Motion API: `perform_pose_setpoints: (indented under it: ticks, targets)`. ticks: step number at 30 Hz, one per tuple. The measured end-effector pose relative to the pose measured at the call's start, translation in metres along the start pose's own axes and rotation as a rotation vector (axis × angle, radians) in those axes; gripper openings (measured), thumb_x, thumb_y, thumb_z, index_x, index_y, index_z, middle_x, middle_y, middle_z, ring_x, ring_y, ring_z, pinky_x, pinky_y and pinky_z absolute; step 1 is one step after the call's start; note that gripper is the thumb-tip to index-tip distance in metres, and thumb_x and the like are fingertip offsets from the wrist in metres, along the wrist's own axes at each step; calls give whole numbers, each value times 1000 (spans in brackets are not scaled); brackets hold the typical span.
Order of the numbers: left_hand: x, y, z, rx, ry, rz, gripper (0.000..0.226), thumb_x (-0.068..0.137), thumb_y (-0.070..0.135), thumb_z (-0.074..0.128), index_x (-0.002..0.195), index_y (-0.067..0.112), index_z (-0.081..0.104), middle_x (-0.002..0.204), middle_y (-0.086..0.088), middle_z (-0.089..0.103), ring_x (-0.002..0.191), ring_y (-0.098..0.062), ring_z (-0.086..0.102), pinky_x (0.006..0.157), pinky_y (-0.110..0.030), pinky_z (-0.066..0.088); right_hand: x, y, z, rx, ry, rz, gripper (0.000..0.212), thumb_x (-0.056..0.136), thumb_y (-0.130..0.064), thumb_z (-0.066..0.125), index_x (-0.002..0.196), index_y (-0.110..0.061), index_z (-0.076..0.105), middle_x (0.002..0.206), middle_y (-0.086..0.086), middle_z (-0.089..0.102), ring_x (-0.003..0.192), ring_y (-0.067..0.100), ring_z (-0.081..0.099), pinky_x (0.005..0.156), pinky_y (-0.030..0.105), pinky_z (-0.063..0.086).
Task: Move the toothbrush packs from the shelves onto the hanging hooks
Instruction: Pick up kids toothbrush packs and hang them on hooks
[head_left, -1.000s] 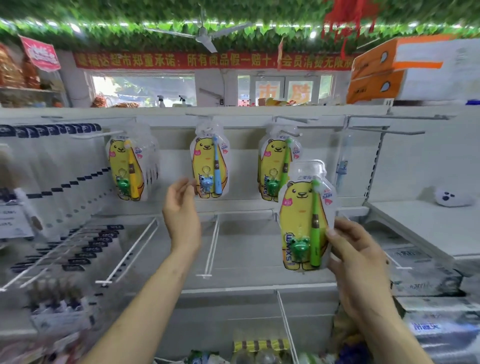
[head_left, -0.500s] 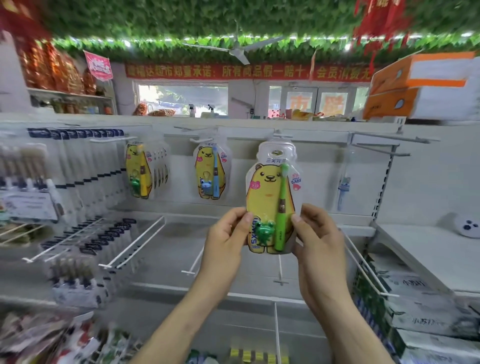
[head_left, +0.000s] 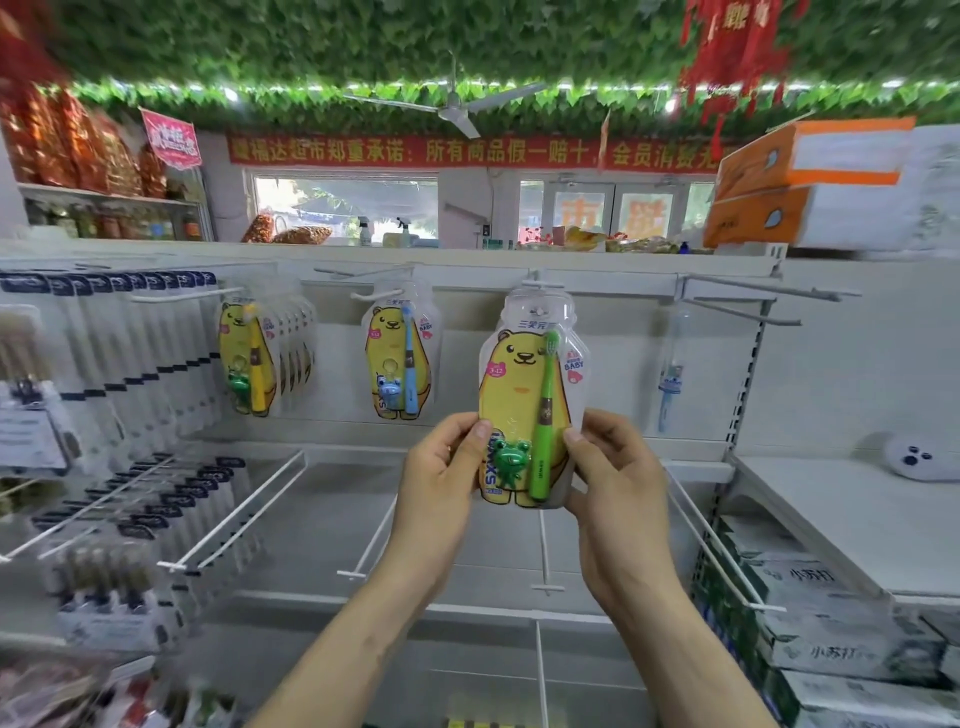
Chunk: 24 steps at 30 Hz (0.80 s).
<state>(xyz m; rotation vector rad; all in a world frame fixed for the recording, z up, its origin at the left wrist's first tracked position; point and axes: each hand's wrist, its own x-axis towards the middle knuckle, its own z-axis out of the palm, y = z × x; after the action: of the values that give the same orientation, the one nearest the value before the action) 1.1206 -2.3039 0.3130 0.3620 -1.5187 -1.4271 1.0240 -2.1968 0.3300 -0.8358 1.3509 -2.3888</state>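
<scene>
Pack: green toothbrush pack (head_left: 524, 410) held upright, its hang hole at the middle hook (head_left: 540, 285); threaded or not, I cannot tell.
Fingers: left hand (head_left: 441, 467) and right hand (head_left: 618, 478) each pinch a lower side edge, thumbs on the front.
Risk: released with the hole off the hook, it would probably drop to the shelf (head_left: 322, 519).
Writing: "BABY" and "3-12" on the pack; "小苏打" on boxes (head_left: 826, 649) at right.

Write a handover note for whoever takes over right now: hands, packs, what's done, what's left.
The left hand and right hand each pinch a lower edge of the green pack, held upright with its top at a hook.
Whether it is threaded on, I can't tell.
Done: yellow packs and a blue pack hang on hooks to the left.
Left: seat the green pack, let go, fetch any others.
</scene>
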Motion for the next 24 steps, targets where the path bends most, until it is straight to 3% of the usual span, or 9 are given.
perform_pose_setpoints:
  ticks: [8, 14, 24]
  targets:
    - [39, -22, 2, 82, -2, -47, 17, 107, 23, 59, 111, 18, 74, 101, -4, 80, 97, -26, 77, 90, -54, 62, 34, 27, 1, -53, 70, 22, 16, 101, -5, 65, 100, -19, 71, 90, -5, 74, 94, 20, 67, 97, 74, 50]
    - [78, -35, 8, 156, 1, -45, 14, 105, 20, 62, 99, 19, 74, 93, -5, 79, 89, -26, 77, 86, -54, 63, 76, 44, 3, -147, 129, 16, 11, 98, -14, 70, 96, -24, 72, 99, 5, 75, 108, 39, 70, 95, 67, 55]
    - [87, -54, 4, 222, 14, 4, 8, 104, 27, 65, 106, 24, 72, 99, 4, 78, 96, -15, 75, 90, -47, 63, 89, 55, -4, -283, 123, -34, 5, 102, -17, 66, 104, -19, 70, 102, 6, 74, 104, 31, 70, 95, 52, 60]
